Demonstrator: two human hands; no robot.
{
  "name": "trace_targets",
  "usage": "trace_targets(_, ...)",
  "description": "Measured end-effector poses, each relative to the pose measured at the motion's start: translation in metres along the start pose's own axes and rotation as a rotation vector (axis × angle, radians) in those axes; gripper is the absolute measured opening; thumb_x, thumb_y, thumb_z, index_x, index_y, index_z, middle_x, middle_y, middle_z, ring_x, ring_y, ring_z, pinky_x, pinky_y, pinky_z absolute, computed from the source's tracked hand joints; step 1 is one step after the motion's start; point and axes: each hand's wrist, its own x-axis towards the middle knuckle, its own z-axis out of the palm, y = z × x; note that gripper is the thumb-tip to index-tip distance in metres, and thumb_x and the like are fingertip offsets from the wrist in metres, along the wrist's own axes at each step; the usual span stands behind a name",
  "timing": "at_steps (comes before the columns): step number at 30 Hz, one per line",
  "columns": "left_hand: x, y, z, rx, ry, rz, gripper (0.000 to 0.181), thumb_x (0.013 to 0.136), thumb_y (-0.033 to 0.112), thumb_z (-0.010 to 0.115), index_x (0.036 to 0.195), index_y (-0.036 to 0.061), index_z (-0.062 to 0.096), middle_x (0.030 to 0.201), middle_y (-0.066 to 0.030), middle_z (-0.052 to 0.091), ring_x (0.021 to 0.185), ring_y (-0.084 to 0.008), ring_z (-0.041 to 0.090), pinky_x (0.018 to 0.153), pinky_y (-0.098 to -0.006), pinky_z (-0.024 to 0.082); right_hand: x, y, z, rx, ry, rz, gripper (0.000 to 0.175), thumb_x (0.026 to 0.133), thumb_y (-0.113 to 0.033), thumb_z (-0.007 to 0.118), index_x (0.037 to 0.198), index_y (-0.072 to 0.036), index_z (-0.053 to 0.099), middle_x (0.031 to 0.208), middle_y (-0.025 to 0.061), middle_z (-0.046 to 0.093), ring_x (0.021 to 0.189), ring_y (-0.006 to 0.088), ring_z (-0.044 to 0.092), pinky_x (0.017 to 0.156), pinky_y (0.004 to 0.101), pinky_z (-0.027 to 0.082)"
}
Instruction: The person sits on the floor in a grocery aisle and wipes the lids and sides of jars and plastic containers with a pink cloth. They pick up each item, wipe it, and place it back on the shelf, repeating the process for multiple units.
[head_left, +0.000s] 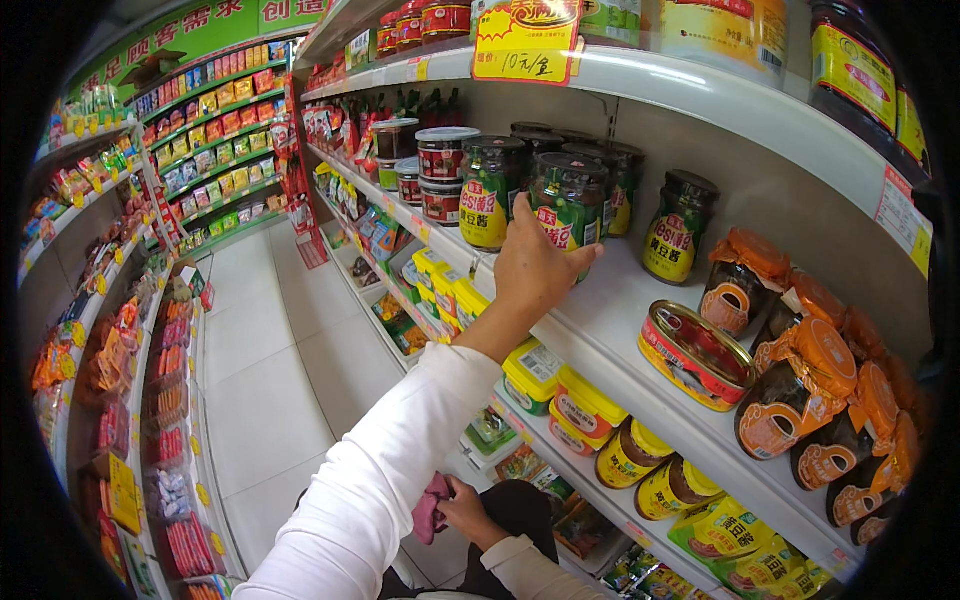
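My left hand (541, 259) reaches across to the middle shelf and grips a dark-lidded glass sauce jar (568, 184) with a green and yellow label. The fingers lie along the jar's left side and the thumb crosses its lower front, so part of the label is hidden. A matching jar (491, 195) stands just left of the hand, and another single jar (675, 225) is upright to the right. Low in front of my body, my right hand (466, 510) holds a crumpled pink cloth (430, 508).
Right of the jars are an oval tin (697, 352) and several jars with orange wrapped tops (795, 397). Yellow-lidded tubs (585, 405) fill the shelf below. A price card (527, 41) hangs from the upper shelf edge. The tiled aisle floor (262, 337) runs left towards snack shelves (221, 135).
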Motion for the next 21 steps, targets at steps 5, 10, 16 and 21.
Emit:
trace_targets(5, 0.003, 0.0, -0.001, -0.098, -0.07, 0.001, 0.096, 0.067, 0.029, 0.09, 0.138, -0.0038, 0.035, 0.119, -0.0225, 0.06, 0.11, -0.0371, 0.061, 0.096, -0.041, 0.048, 0.013, 0.038, -0.002, 0.117, -0.109, 0.073, 0.041, 0.079, -0.001, 0.064, 0.12, -0.001, 0.061, 0.101, 0.0029, 0.067, 0.088, 0.0124, 0.061, 0.08, 0.0278, 0.05)
trace_targets(10, -0.003, -0.011, 0.002, -0.142, 0.046, 0.108, 0.088, 0.069, 0.024, 0.089, 0.136, 0.0024, 0.038, 0.123, -0.0175, 0.061, 0.111, -0.0298, 0.061, 0.098, -0.0365, 0.048, 0.012, 0.031, -0.003, 0.179, -0.154, 0.064, 0.046, 0.082, 0.001, 0.062, 0.128, -0.002, 0.056, 0.108, 0.0029, 0.064, 0.096, 0.012, 0.06, 0.085, 0.0271, 0.049)
trace_targets(16, -0.023, -0.002, -0.012, -0.471, 0.107, 0.115, 0.089, 0.065, 0.016, 0.09, 0.136, 0.0031, 0.038, 0.124, -0.0144, 0.058, 0.112, -0.0269, 0.059, 0.098, -0.0354, 0.047, 0.017, 0.036, -0.006, 0.282, -0.154, 0.062, 0.043, 0.084, -0.003, 0.065, 0.126, -0.002, 0.058, 0.105, 0.0014, 0.064, 0.093, 0.0105, 0.06, 0.082, 0.026, 0.049)
trace_targets(21, -0.054, 0.003, -0.055, -0.485, 0.299, 0.103, 0.08, 0.065, 0.014, 0.091, 0.129, 0.0018, 0.045, 0.124, -0.0137, 0.058, 0.109, -0.0237, 0.059, 0.093, -0.0344, 0.047, 0.015, 0.036, -0.015, 0.29, -0.177, 0.207, 0.048, 0.084, -0.01, 0.063, 0.131, -0.001, 0.057, 0.104, 0.0027, 0.066, 0.089, 0.0097, 0.06, 0.079, 0.0244, 0.05)
